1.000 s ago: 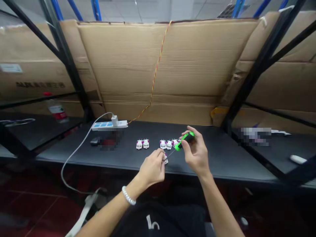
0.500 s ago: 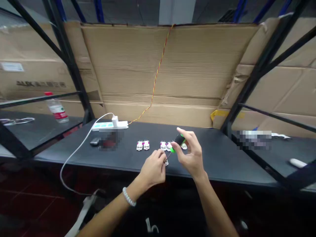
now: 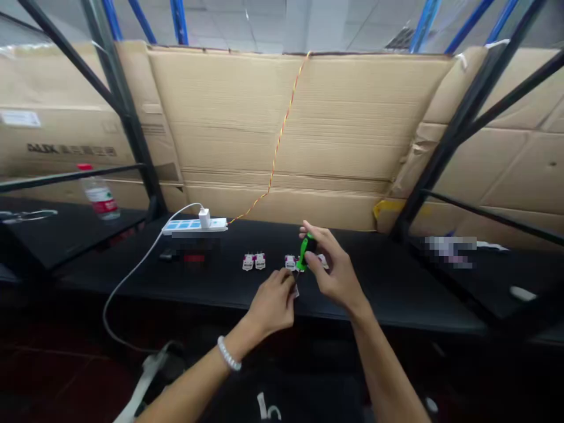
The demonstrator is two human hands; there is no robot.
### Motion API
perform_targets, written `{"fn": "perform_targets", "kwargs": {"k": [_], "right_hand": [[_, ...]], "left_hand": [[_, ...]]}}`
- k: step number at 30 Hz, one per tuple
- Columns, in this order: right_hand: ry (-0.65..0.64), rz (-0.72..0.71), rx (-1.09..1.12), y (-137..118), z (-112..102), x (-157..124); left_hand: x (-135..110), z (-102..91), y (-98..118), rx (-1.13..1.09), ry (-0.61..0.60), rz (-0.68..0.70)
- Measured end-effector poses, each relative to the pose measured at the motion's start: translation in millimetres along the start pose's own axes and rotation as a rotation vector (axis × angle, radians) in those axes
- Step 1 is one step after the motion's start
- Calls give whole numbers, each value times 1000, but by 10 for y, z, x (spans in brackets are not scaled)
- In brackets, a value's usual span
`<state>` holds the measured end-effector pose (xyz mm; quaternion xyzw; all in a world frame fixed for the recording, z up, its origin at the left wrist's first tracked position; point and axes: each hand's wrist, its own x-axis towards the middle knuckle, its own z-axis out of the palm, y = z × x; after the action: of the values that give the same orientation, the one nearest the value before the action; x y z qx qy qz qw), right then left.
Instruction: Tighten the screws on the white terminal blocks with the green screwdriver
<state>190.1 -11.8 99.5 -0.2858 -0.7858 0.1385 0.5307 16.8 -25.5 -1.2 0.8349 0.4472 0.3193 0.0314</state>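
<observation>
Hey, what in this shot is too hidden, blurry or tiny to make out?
Head view only:
1. The small white part in the left hand is mostly covered by its fingers.
2. The tip of the screwdriver in the right hand is too thin and blurred to trace.
3. A pixelated patch by the power strip and a second patch farther right mask what lies there.
4. The bottle label is too small to read.

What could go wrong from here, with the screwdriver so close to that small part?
1. The screwdriver in the right hand aims down at the small part pinched by the left hand; a slip could jab the fingers.
2. The part is held near the table edge; dropped, it may reach the floor.
</observation>
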Motion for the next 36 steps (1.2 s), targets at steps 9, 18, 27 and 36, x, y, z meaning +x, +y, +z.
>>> {"fn": "perform_targets", "kwargs": {"k": [9, 18, 27, 36], "right_hand": [[92, 5, -147, 10, 25, 2], [159, -63, -187, 50, -27, 16], [85, -46, -121, 30, -23, 41], [6, -56, -10, 61, -34, 28]], "left_hand": [[-3, 28, 24, 5, 19, -23], [11, 25, 66, -48, 19, -126], [-5, 58, 79, -17, 22, -138], [-8, 66, 95, -25, 28, -136]]}}
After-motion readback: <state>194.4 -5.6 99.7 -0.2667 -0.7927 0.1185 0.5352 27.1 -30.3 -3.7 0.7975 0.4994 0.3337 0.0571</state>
